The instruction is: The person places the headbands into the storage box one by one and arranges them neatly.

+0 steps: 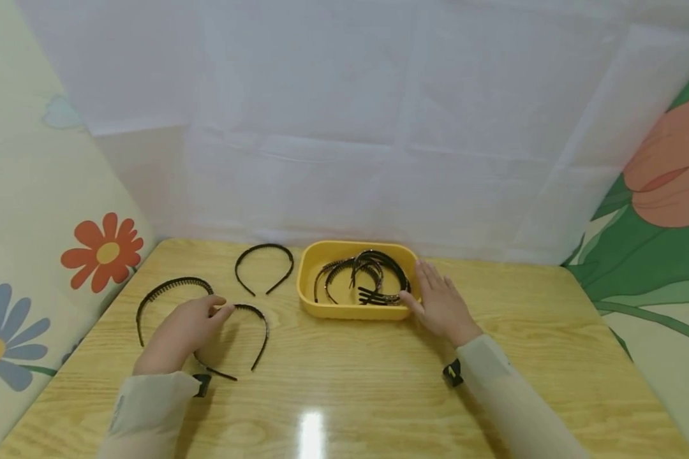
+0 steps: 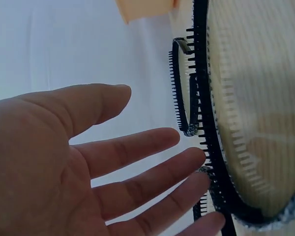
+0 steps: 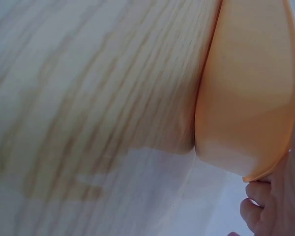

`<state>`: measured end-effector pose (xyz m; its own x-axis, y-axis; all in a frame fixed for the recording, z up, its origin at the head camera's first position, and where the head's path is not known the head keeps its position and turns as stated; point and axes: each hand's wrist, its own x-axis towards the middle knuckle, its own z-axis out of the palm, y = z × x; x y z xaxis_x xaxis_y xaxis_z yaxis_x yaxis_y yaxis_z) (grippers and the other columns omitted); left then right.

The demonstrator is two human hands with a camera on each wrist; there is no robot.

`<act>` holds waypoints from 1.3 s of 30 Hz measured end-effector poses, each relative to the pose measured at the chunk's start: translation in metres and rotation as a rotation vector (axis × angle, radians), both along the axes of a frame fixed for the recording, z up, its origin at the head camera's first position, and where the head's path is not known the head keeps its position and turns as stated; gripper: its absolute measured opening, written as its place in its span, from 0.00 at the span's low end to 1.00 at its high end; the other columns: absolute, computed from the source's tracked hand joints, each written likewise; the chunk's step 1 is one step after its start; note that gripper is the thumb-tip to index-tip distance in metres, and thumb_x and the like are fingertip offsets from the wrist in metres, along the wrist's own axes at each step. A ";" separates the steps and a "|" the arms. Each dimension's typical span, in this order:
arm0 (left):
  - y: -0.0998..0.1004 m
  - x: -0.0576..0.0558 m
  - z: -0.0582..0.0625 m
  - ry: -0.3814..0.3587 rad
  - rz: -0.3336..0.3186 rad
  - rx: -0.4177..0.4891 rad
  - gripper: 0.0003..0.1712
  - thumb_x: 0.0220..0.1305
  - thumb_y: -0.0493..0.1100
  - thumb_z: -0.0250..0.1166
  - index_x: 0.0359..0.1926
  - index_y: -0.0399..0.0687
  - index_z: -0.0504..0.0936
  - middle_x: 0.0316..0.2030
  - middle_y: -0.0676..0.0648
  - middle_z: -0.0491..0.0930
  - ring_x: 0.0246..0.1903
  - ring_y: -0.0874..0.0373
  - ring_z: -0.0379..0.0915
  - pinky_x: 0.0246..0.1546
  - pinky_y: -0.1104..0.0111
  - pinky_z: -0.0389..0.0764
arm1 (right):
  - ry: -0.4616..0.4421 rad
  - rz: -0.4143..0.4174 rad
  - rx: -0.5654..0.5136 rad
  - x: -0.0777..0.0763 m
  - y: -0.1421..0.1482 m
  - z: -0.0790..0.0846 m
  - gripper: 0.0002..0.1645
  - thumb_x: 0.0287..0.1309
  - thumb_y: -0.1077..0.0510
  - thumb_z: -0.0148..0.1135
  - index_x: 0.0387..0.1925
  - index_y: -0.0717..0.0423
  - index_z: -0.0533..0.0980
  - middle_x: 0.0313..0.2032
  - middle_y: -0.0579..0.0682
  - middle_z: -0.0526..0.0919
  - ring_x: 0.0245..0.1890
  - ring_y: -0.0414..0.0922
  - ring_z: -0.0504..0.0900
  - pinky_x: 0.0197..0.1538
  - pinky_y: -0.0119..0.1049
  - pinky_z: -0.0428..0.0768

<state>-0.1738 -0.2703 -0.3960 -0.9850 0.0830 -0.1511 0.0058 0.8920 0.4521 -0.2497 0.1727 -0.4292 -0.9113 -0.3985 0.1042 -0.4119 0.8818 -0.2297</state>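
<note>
My left hand (image 1: 186, 325) hovers over the left of the table with its fingers apart. In the left wrist view, its fingertips come right up to a black toothed headband (image 2: 214, 152). Under and beside this hand in the head view lie a headband (image 1: 266, 331) and, further left, another toothed headband (image 1: 175, 280). A third headband (image 1: 264, 246) lies behind them. My right hand (image 1: 443, 306) rests against the right end of a yellow plastic basket (image 1: 350, 312), fingers extended along its side and thumb at the front corner. Several black headbands (image 1: 400, 268) lie inside the basket.
The wood-grain table (image 1: 367, 395) runs back to a white sheet (image 1: 350, 159) hanging behind the basket. Flower-printed panels flank both sides, with a red flower (image 1: 108, 253) on the left one. Light reflects off the table's front.
</note>
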 end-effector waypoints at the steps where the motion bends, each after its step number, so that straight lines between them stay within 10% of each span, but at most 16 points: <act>1: -0.001 0.001 -0.001 0.003 0.002 -0.002 0.32 0.80 0.52 0.50 0.63 0.24 0.72 0.52 0.26 0.79 0.49 0.34 0.78 0.47 0.42 0.79 | 0.000 -0.001 0.001 0.000 0.000 0.000 0.49 0.77 0.33 0.38 0.79 0.66 0.42 0.78 0.64 0.47 0.78 0.60 0.47 0.77 0.60 0.47; 6: 0.000 0.002 -0.005 0.036 -0.004 0.001 0.27 0.79 0.48 0.53 0.60 0.24 0.74 0.34 0.39 0.79 0.31 0.50 0.73 0.36 0.54 0.75 | -0.007 0.001 0.006 0.000 0.000 0.000 0.49 0.78 0.34 0.37 0.79 0.66 0.42 0.78 0.64 0.46 0.78 0.60 0.47 0.77 0.59 0.47; 20: 0.013 0.000 -0.016 0.171 -0.062 0.029 0.20 0.70 0.38 0.64 0.56 0.25 0.79 0.50 0.27 0.80 0.49 0.32 0.77 0.46 0.43 0.79 | -0.031 -0.003 -0.001 0.001 0.001 -0.001 0.50 0.77 0.33 0.37 0.79 0.64 0.41 0.79 0.63 0.44 0.79 0.59 0.46 0.78 0.59 0.47; 39: 0.006 -0.001 -0.020 0.096 -0.054 -0.058 0.21 0.61 0.28 0.64 0.54 0.20 0.77 0.44 0.28 0.81 0.45 0.33 0.78 0.42 0.46 0.81 | -0.040 0.000 -0.003 -0.001 -0.001 0.001 0.51 0.77 0.31 0.36 0.80 0.64 0.40 0.79 0.62 0.45 0.79 0.58 0.46 0.78 0.58 0.48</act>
<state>-0.1744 -0.2646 -0.4157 -0.9895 0.1304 -0.0624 0.0955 0.9137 0.3951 -0.2507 0.1718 -0.4281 -0.9146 -0.3985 0.0690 -0.4026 0.8810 -0.2487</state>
